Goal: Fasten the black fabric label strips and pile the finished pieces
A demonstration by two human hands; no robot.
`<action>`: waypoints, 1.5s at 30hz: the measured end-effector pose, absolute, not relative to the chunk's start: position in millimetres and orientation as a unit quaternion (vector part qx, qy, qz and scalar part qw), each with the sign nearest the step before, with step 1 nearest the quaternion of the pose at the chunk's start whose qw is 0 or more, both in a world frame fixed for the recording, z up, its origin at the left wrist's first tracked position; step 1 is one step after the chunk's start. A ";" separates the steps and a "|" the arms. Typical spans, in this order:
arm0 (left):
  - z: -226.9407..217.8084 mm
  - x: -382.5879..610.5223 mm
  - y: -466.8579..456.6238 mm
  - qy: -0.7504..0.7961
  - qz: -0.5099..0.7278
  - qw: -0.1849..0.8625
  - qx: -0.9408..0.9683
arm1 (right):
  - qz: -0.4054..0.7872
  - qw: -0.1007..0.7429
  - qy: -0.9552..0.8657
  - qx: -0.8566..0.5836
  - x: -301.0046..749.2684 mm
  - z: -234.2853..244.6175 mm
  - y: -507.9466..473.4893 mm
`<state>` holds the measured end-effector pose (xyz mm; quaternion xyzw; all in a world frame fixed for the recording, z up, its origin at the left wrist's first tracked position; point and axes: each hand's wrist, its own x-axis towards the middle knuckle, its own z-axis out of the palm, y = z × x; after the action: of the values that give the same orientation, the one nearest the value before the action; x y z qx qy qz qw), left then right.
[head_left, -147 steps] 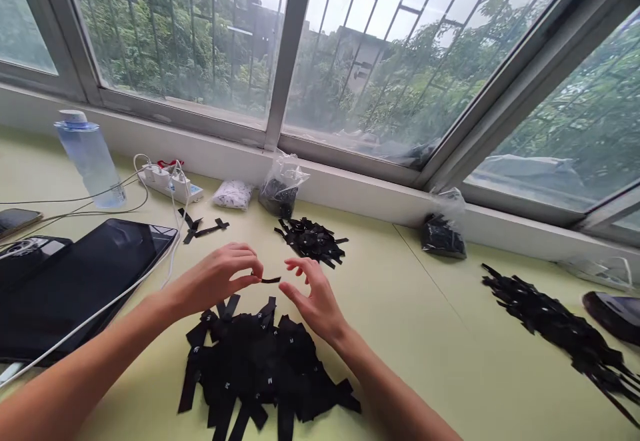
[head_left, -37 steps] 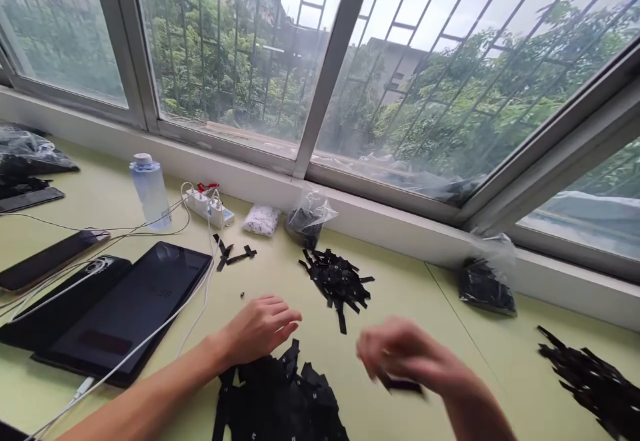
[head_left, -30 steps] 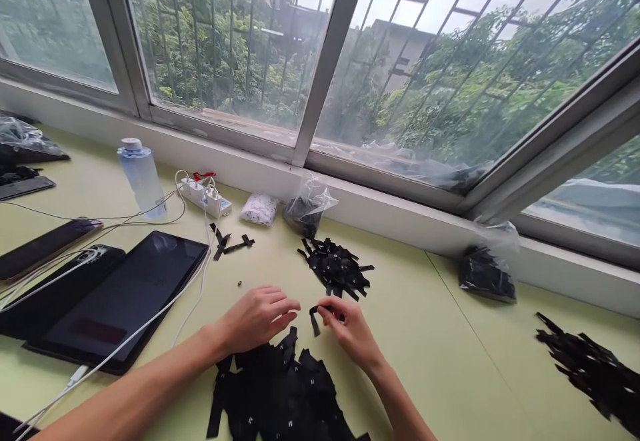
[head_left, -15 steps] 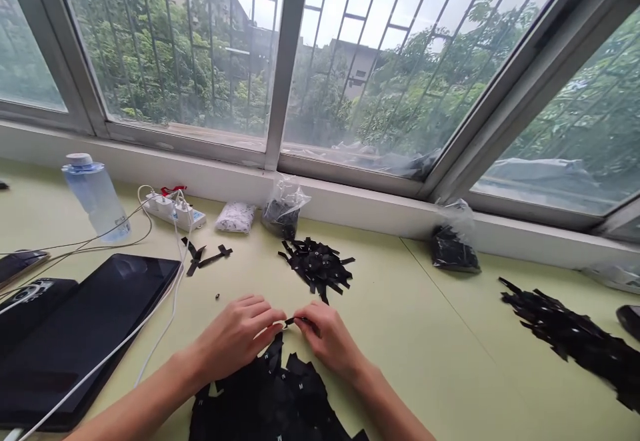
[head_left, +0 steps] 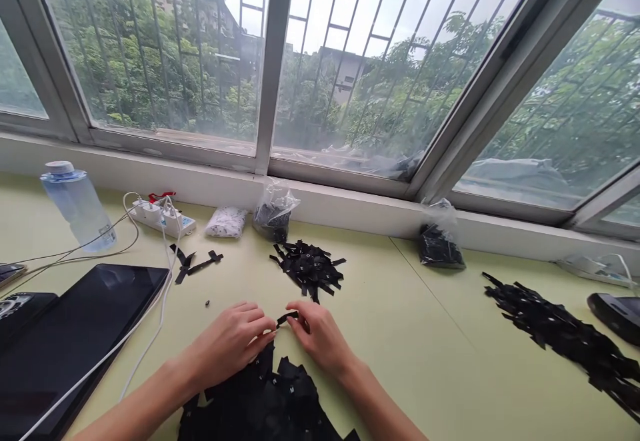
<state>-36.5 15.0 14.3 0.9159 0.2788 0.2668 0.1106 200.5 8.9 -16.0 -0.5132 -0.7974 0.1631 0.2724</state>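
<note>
Between my hands is a short black fabric strip. My right hand pinches its right end between thumb and fingers. My left hand has its fingertips closed at the strip's left end. Just below my hands lies a large heap of black fabric tags, some bearing a white letter M. Beyond my fingers sits a smaller pile of black strips with small white marks.
At left are a dark tablet, white cables, a water bottle and a power strip. Along the sill stand a white packet and clear bags of black pieces. A long black pile lies at right.
The view has shifted slightly, so the table things sit farther left. More of the black strip shows between my hands, and my right fingers have lifted and spread a little around it.
</note>
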 end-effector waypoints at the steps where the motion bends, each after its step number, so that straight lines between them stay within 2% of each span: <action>1: 16.5 -39.3 16.2 0.278 0.263 0.113 0.917 | 0.162 0.275 -0.795 -0.516 200.7 -15.8 8.8; 21: 15.8 -45.1 19.4 0.309 0.209 0.142 0.917 | 0.154 0.338 -0.798 -0.475 202.0 -14.5 9.8; 38: 41.7 -49.3 15.5 0.341 0.093 0.245 0.903 | 0.131 0.344 -0.808 -0.460 200.2 -11.0 8.0; 45: 38.7 -47.8 17.0 0.352 0.094 0.259 0.894 | 0.119 0.339 -0.816 -0.453 197.6 -9.7 5.0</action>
<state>-47.8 17.0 38.7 0.8945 0.3519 0.0939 0.2594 197.6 5.0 -9.7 -0.4527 -0.8161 0.1193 0.3388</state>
